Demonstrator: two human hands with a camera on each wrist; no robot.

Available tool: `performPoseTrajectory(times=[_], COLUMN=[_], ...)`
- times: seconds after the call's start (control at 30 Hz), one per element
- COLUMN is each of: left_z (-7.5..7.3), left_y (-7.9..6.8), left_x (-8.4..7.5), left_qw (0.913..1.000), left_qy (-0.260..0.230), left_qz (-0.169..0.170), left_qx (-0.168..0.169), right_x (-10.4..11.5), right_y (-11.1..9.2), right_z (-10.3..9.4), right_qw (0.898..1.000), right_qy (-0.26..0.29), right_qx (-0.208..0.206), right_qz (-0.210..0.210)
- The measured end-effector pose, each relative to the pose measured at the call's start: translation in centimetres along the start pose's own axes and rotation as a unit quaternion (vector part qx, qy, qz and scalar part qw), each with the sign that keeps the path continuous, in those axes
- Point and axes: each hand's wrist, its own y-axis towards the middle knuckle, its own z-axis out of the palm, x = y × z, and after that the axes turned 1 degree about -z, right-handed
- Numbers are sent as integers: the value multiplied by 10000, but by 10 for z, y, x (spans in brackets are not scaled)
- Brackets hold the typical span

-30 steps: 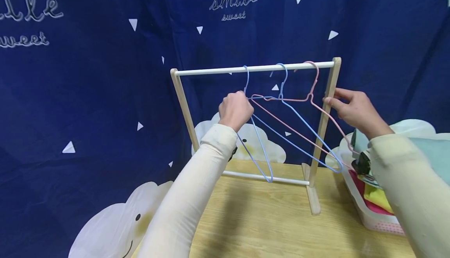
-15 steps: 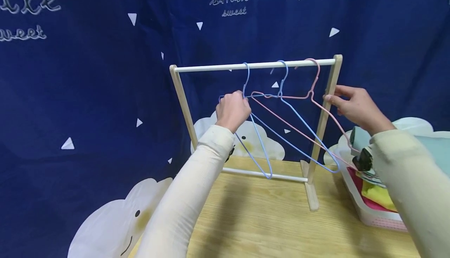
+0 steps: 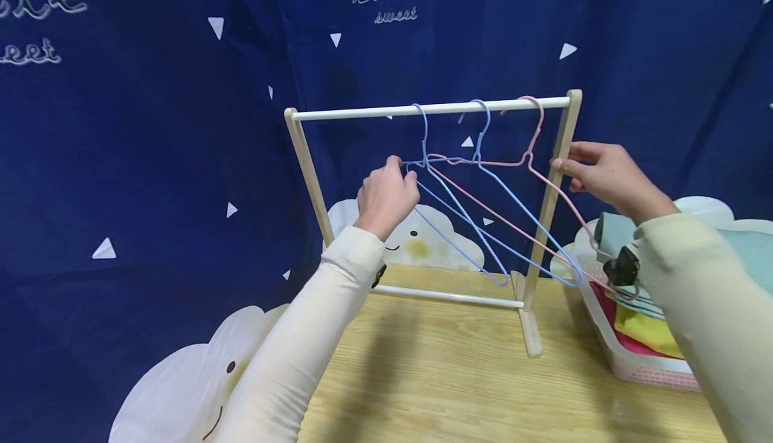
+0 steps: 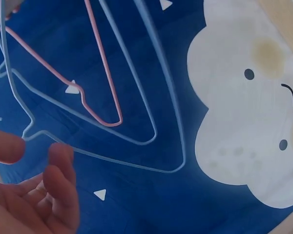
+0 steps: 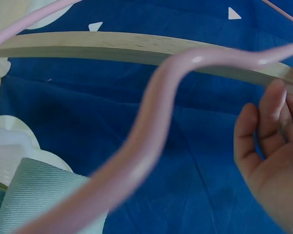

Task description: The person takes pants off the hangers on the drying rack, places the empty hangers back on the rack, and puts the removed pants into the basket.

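Observation:
A small clothes rack (image 3: 362,113) with a white rail and wooden posts stands on the table. Two blue hangers hang from the rail, the left one (image 3: 425,133) and the middle one (image 3: 480,145), with a pink hanger (image 3: 536,133) at the right. My left hand (image 3: 386,198) is just left of the left blue hanger's neck; in the left wrist view its loosely bent fingers (image 4: 61,195) have a gap from thumb to fingertips. My right hand (image 3: 612,178) pinches the right wooden post (image 3: 546,218), thumb in front. The pink hanger passes close before the right wrist camera.
A pink-and-white basket (image 3: 658,370) of folded cloths, yellow (image 3: 647,330), red and pale green, stands right of the rack. The pink hanger's lower end overlaps the basket in the head view. A dark blue curtain (image 3: 151,148) with clouds hangs behind.
My left hand has let go of the left blue hanger and drawn back left. That hanger has swung round, its lower corner now further right. My right hand has stayed on the post.

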Motion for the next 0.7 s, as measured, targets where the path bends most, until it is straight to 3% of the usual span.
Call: performPoseTrajectory(times=[0.17,0.4,0.57,0.7], left_z=[2,5,2,0], left_y=[-17,-35,-44,-57], left_x=[19,46,57,66], left_qw=[9996,9962,9939,9875], left_qy=[-39,228,229,279], left_qz=[288,716,931,1320], left_qx=[73,-430,-539,-810], right_x=[2,7,4,2], right_y=[-2,-2,-5,-13], right_z=[-2,-6,-9,-9], right_qw=[10000,10000,9999,9997], right_qy=[6,-15,-56,-185], right_qx=[73,58,20,-92], right_qz=[64,10,92,108])
